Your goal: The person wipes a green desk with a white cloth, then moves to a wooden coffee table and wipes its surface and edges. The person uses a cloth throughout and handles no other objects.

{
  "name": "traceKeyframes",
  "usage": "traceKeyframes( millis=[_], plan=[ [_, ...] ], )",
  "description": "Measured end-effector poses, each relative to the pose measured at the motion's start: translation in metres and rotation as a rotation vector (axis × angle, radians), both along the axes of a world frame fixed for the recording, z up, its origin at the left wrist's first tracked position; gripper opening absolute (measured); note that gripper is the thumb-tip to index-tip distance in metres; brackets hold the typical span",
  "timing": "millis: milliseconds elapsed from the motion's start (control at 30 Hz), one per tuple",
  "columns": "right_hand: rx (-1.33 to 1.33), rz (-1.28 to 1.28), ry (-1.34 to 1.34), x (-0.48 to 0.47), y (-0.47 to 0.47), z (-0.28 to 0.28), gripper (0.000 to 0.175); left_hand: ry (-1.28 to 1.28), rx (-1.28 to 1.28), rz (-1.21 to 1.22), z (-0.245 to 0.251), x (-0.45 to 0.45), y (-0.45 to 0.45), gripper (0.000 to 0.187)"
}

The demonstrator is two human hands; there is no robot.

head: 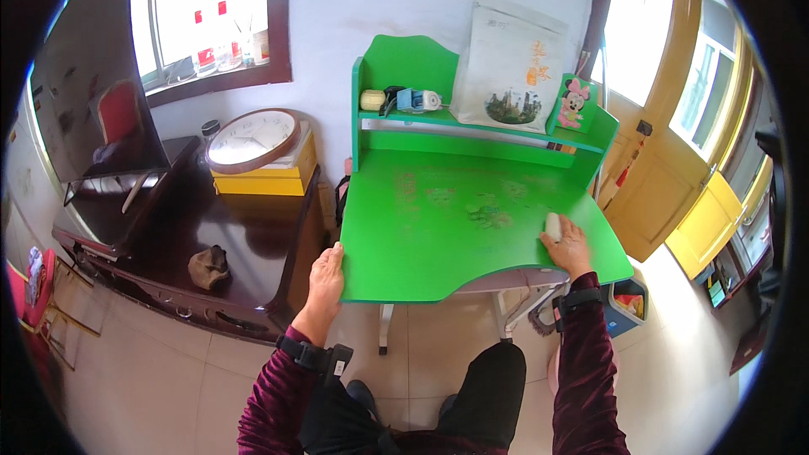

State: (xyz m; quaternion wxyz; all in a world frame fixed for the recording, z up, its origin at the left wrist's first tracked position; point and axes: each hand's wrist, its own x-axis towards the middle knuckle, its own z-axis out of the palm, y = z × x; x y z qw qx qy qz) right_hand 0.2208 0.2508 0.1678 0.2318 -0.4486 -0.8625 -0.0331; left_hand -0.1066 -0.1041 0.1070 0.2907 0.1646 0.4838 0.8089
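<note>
A green child's desk (392, 246) with a raised shelf stands before me. My left hand (326, 275) grips its left edge, fingers together along the side. Near the front right of the desktop, my right hand (570, 245) holds a small whitish block (553, 226), perhaps a sponge or eraser, against the surface. Faded reddish marks (406, 193) run down the left part of the top. Dark, worn smudges (490, 216) lie around its middle, left of my right hand.
On the shelf (505, 126) are a large white printed bag (512, 69) and small items, including a cream round container (372, 100). Left, a dark wooden cabinet (253, 227) bears a wall clock (253, 140) on yellow boxes (265, 185), a brown cloth item (208, 267) and a television (95, 69). A bin (622, 313) stands lower right.
</note>
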Motion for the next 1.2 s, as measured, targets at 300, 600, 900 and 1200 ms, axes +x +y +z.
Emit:
traceKeyframes(
  millis=[300, 600, 900, 1200],
  plan=[
    [-0.072, 0.708, 0.019, -0.194, -0.171, 0.007, 0.071, -0.009, -0.110, 0.024, 0.001, -0.003, -0.001, 0.053],
    [-0.074, 1.020, 0.029, -0.191, -0.279, 0.014, 0.071, -0.337, -0.001, -0.108, 0.015, 0.006, -0.023, 0.078],
    [-0.123, 0.659, 0.014, -0.084, -0.142, 0.011, 0.068, -0.118, -0.109, -0.178, 0.012, 0.032, -0.034, 0.034],
    [0.069, -0.136, 0.000, 0.024, -0.023, 0.005, 0.070, 0.930, -0.421, 0.504, 0.033, 0.045, -0.032, 0.034]
  ],
)
